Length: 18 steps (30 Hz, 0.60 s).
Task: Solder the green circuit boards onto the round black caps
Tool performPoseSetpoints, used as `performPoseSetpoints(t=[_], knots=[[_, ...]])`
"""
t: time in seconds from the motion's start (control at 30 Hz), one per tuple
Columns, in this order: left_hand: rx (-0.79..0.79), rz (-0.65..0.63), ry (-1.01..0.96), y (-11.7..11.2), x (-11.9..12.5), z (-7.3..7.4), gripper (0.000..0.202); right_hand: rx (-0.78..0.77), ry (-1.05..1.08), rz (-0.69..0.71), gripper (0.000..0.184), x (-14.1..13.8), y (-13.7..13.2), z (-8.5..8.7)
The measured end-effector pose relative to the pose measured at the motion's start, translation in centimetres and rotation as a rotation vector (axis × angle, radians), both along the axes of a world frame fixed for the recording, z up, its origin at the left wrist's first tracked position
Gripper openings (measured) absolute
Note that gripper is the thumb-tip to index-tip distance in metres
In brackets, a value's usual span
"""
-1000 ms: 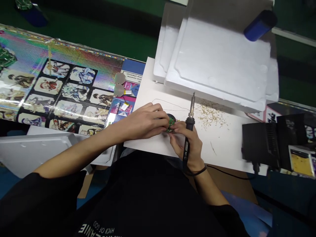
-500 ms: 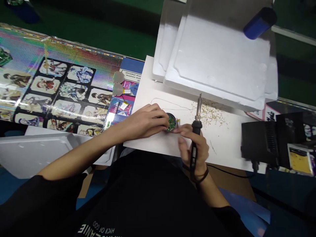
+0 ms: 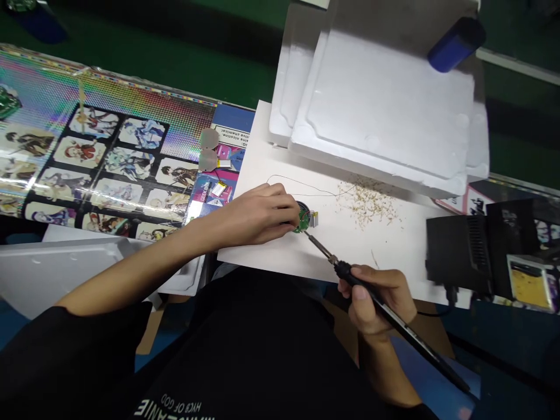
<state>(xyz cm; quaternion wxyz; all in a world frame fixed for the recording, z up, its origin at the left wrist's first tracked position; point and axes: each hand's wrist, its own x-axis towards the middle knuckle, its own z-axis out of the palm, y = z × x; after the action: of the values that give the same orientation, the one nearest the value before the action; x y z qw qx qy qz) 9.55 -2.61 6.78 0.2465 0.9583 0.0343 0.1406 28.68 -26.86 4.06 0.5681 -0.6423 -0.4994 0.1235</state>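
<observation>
From where I stand, two bare hands work over a white sheet point(image 3: 262, 146). Near the middle of that sheet, the fingers point(image 3: 289, 213) of the left hand point(image 3: 258, 214) are closed together, clamped on one round green circuit board point(image 3: 303, 220) that sits against a dark disc point(image 3: 300, 207). The right hand point(image 3: 376, 300) has its fingers and thumb wrapped firmly around one soldering iron point(image 3: 420, 341). The iron's long axis runs diagonally across the view, low over the sheet, from the lower right up to the upper left. Its tip points at the board's lower right edge and looks to touch it.

One thin dark wire point(image 3: 306, 186) loops across the sheet above the board, and pale shavings point(image 3: 367, 204) lie scattered to the board's right. Past the sheet's far edge are two white foam slabs point(image 3: 385, 105), with one blue cylinder point(image 3: 457, 44) on them. Right of the sheet stands one black box point(image 3: 459, 248). Left of it lie two pale discs point(image 3: 209, 139) and a holographic printed sheet point(image 3: 100, 157).
</observation>
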Motion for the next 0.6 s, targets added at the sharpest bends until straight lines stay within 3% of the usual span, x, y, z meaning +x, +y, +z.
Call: performPoseSetpoints(t=[0.2, 0.6], knots=[[0.018, -0.004, -0.007, 0.0, -0.1, 0.2, 0.019, -0.049, -0.198, 0.059, 0.013, -0.3, 0.5, 0.3], [0.078, -0.012, 0.003, 0.0, 0.0, 0.2, 0.017, -0.045, -0.250, 0.076, 0.011, -0.2, 1.0, 0.8]])
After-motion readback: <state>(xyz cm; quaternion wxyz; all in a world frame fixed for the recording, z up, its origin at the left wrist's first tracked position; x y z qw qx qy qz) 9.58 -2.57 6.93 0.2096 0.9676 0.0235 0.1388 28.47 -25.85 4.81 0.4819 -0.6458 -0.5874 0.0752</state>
